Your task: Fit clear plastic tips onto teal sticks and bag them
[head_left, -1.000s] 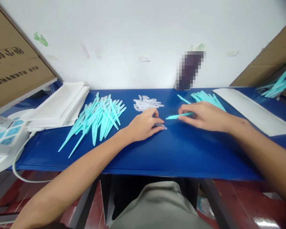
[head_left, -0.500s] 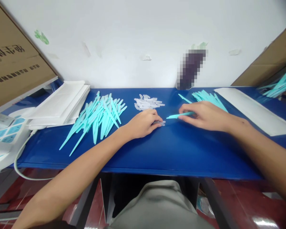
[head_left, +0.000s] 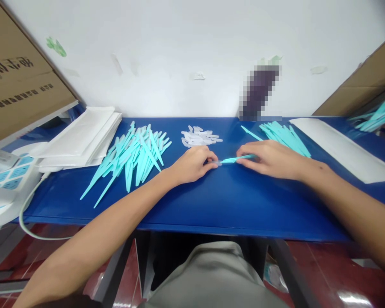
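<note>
My left hand [head_left: 195, 164] is pinched on small clear plastic caps [head_left: 217, 163], mostly hidden by the fingers. From the right, my right hand [head_left: 263, 156] grips a few slim teal sticks, which look like eyebrow razors [head_left: 228, 161]. Their tips meet the caps between my two hands, just above the blue table. Behind my left hand lies a pile of loose clear caps [head_left: 200, 137]. Capped teal razors [head_left: 141, 149] are heaped to the left. Past my right hand sits a bunch of teal razors [head_left: 285, 134] with no caps that I can see.
White packets [head_left: 80, 132] are stacked at the left, beside a power strip [head_left: 14, 175] with a white cable. A flat white sheet [head_left: 343, 147] lies on the blue table [head_left: 244, 209] at the right. Cardboard boxes [head_left: 19, 81] stand at both sides, and a white wall rises behind.
My right hand has moved a little left, bringing the teal razors' tips from a small gap up to the clear caps. My left hand has stayed nearly in place.
</note>
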`<state>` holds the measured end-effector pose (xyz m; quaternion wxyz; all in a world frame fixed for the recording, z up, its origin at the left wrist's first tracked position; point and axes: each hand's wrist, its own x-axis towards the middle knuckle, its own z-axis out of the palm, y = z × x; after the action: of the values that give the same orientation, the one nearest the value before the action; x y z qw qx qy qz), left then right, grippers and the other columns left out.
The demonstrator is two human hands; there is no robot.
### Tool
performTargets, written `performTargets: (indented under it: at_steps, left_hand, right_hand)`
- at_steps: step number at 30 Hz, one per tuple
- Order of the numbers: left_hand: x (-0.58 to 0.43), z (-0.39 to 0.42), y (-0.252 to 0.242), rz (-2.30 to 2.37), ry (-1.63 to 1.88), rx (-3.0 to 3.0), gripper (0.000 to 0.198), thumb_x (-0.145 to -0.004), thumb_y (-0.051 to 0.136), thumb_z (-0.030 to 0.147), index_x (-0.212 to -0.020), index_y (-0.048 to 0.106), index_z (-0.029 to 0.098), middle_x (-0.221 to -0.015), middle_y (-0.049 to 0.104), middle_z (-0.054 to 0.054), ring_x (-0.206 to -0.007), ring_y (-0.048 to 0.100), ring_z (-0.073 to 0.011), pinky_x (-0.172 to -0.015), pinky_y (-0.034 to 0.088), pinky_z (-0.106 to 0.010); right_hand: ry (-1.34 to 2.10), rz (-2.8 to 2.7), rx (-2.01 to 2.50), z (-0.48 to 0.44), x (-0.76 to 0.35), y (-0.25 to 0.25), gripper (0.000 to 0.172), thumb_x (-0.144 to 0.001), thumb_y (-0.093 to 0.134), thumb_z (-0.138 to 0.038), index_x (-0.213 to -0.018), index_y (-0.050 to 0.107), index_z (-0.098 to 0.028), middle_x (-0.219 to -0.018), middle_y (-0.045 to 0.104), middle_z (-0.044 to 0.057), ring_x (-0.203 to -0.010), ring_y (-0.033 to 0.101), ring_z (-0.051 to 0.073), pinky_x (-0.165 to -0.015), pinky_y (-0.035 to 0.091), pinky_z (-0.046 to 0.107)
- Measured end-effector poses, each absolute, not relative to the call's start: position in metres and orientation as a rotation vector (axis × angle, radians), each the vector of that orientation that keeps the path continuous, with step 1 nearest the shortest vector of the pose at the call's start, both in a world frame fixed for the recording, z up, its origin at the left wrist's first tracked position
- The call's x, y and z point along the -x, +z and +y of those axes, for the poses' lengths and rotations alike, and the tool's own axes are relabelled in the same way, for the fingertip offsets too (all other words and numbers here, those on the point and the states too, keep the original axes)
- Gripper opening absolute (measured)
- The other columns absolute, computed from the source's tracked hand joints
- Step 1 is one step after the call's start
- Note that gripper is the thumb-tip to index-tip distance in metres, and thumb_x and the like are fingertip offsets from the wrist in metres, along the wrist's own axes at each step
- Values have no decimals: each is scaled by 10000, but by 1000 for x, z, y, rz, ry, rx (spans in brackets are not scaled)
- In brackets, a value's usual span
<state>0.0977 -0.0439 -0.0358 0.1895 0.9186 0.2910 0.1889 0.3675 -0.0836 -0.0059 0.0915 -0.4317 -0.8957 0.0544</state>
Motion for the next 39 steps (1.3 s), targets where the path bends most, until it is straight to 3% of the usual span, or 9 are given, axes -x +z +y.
performTargets:
  at_steps: [21,39]
  left_hand:
    - [-96,-42,-38,770,621,-2558,152,-951,697,261,-1037,806,200,-915,745,-46,-819,637,-170,-796,493,-305]
    - [-98,-42,-39,810,674,-2492,89,-891,775,247,-945,810,187,-833,742,-24,-760,633,-146,-737,478,-272]
  right_hand:
    - [107,-2685,1276,-86,-360,-8,302,-1017,460,-392,-1044,703,-215,-929,722,75,-743,645,213,-663,428,332]
    - [148,-2647,1344,-91,-357,-9,442,-1015,457,-444,-1260,691,-160,-1081,721,127,-897,692,271,-768,495,384]
